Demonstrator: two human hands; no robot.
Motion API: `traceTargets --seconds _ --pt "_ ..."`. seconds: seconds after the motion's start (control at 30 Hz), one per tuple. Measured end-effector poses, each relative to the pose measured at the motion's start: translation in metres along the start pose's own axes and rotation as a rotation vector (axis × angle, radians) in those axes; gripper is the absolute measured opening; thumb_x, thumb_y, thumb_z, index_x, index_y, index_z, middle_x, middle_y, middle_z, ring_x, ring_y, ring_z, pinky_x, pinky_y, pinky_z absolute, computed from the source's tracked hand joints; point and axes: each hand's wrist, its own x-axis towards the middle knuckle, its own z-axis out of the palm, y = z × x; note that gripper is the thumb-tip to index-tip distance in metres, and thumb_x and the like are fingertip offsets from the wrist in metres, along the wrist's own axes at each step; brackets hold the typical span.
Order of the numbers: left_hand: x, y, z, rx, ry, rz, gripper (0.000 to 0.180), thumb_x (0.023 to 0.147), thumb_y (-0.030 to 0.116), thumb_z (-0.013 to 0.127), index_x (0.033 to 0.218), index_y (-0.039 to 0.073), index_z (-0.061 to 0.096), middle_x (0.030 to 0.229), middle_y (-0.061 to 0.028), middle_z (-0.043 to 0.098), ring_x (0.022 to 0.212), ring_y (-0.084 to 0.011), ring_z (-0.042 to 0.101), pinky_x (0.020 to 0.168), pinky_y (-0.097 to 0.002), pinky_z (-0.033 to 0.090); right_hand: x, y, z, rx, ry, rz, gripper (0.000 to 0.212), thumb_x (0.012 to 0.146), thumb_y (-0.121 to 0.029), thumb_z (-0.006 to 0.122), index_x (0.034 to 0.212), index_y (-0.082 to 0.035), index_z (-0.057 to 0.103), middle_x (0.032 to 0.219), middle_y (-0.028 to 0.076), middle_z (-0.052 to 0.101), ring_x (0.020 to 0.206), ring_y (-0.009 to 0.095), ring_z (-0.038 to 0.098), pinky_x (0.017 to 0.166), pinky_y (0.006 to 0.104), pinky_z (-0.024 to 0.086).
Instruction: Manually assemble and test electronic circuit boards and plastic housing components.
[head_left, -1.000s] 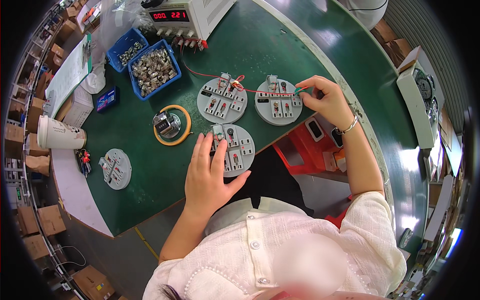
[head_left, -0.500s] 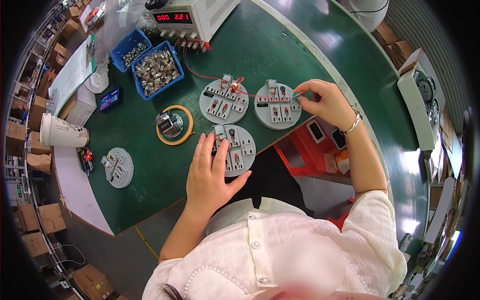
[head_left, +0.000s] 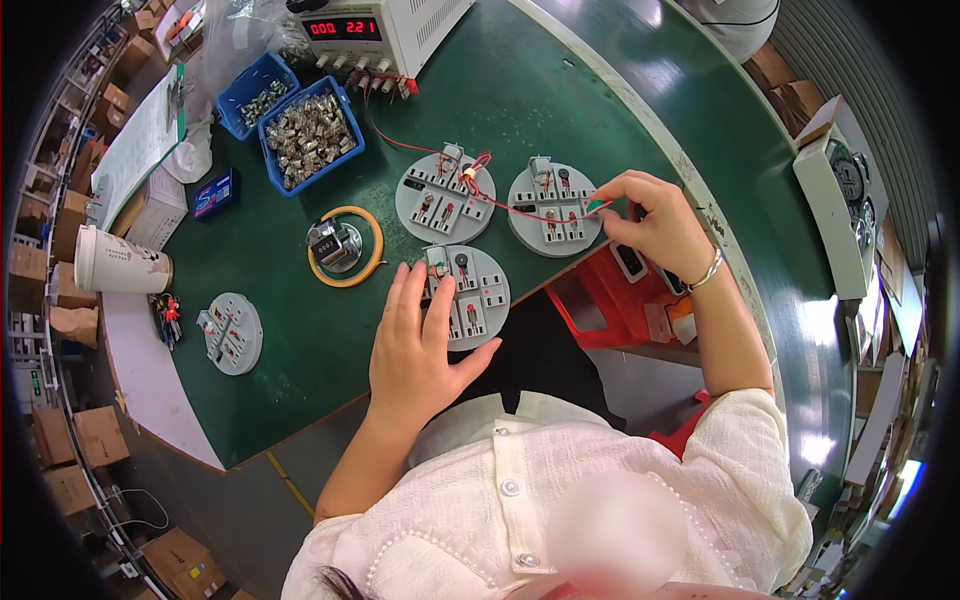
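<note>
My left hand [head_left: 412, 350] lies with its fingers spread over the left side of a round grey component board [head_left: 490, 318]. Small parts are mounted on this disc, among them a black round piece and a red one; my fingertips cover some of them. At the right edge of a second round board [head_left: 535, 232], my right hand [head_left: 650, 218] pinches a small green piece [head_left: 595, 206] on a red wire [head_left: 525, 213]. The wire runs left across a third round board [head_left: 415, 222], where part of it is bundled, and on to a power supply [head_left: 425, 35] with red digits.
Two blue bins [head_left: 352, 155] of small metal parts stand at the back left. Nearer are a counter [head_left: 335, 245] inside a yellow tape roll [head_left: 378, 260], another round board [head_left: 245, 345] and a paper cup [head_left: 110, 262]. A red stool [head_left: 590, 315] stands below the table edge.
My right hand has lowered slightly with the green piece, and the red wire now sags across the gap between the two far boards. The left hand stays on the near board.
</note>
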Motion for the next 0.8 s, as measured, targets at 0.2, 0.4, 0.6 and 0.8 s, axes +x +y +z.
traceTargets --seconds 0.2,0.4,0.6,0.8 --pt "0.003 0.000 -0.009 0.006 0.027 -0.015 0.087 0.077 0.039 0.090 0.147 0.006 0.050 0.153 -0.0236 0.045 0.141 -0.0472 0.047 0.111 -0.0533 0.047 0.011 -0.005 -0.003 -0.065 0.001 -0.187 0.020 0.085 -0.004 0.074 0.105 -0.005 0.076 0.090 0.002 0.067 0.067 0.011 0.054 0.061 0.0260 0.046" --pt "-0.007 0.004 -0.008 -0.001 0.048 -0.018 0.085 0.078 0.042 0.089 0.144 0.005 0.051 0.150 -0.0240 0.047 0.140 -0.0467 0.049 0.111 -0.0529 0.047 0.008 -0.002 0.009 0.159 0.001 0.055 0.023 0.085 -0.006 0.076 0.107 -0.003 0.074 0.090 0.000 0.069 0.068 0.007 0.053 0.061 0.0260 0.044" --pt "-0.011 0.007 -0.008 -0.034 0.084 -0.025 0.083 0.078 0.042 0.090 0.142 0.005 0.054 0.147 -0.0236 0.049 0.137 -0.0457 0.051 0.110 -0.0533 0.048 0.007 -0.043 0.059 -0.145 0.317 -0.127 0.022 0.087 -0.010 0.073 0.108 -0.008 0.075 0.098 0.008 0.073 0.076 0.022 0.069 0.066 0.0349 0.055" --pt "-0.028 0.006 -0.026 -0.261 0.142 -0.006 0.080 0.072 0.040 0.094 0.135 0.004 0.060 0.138 -0.0212 0.055 0.129 -0.0437 0.057 0.105 -0.0500 0.051 0.015 -0.055 0.078 -0.302 0.272 -0.390 0.026 0.087 -0.005 0.069 0.112 -0.008 0.074 0.106 0.009 0.073 0.081 0.029 0.072 0.071 0.0365 0.058"
